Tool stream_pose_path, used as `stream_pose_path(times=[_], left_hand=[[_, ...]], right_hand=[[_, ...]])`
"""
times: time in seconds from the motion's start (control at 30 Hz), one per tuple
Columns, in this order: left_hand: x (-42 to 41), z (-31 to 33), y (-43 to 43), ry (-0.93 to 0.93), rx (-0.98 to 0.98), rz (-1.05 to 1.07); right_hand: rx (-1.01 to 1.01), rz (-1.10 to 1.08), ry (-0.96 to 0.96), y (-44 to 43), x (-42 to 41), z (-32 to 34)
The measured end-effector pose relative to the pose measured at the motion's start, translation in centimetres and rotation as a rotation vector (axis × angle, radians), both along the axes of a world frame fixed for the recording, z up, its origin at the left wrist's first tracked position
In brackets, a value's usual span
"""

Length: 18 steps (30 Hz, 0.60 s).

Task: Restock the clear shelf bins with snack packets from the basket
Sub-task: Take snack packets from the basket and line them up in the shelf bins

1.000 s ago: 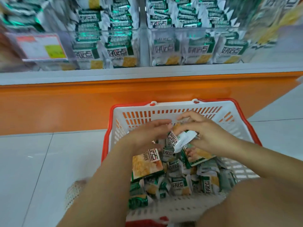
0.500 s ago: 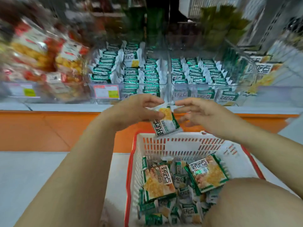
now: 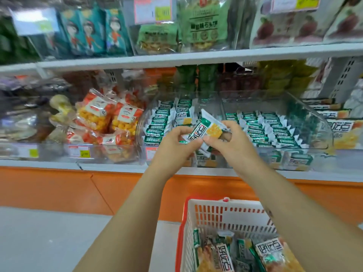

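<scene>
Packet transfer is under way: since a second ago both hands have lifted one snack packet out of the basket to just in front of the clear bin, not yet inside. Left hand and right hand fingers are clamped on its opposite ends.
</scene>
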<state>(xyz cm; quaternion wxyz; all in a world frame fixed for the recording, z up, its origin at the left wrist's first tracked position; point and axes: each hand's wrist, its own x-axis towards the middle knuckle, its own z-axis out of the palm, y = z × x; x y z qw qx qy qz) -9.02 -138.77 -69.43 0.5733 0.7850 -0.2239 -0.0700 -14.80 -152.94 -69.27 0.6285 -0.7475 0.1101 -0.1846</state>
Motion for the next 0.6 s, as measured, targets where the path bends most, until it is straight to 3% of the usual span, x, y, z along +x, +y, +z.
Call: stream_pose_path(times=[0.17,0.27,0.37,0.47,0.6], left_hand=[[3.5,1.4,-1.2,-0.089,0.074,0.081],[6.4,1.9,-2.0,-0.258,0.298,0.153],[9.0,2.3,-2.9,-0.394,0.611,0.176],[11.5,2.4,-4.0,-0.513,0.898,0.213],[14.0,1.9,-5.4,-0.531,1.019,0.245]], right_hand=[[-0.12,0.016,-0.014,-2.0,2.3,1.8],[-0.337,-0.087,0.02,-3.1,3.0,0.7],[-0.531,-0.053,0.042,-4.1,3.3,-0.6],[-0.58,0.002,0.072,-4.5,3.4,-1.7],[-0.572,0.008,0.047,-4.6,3.4,-2.3]])
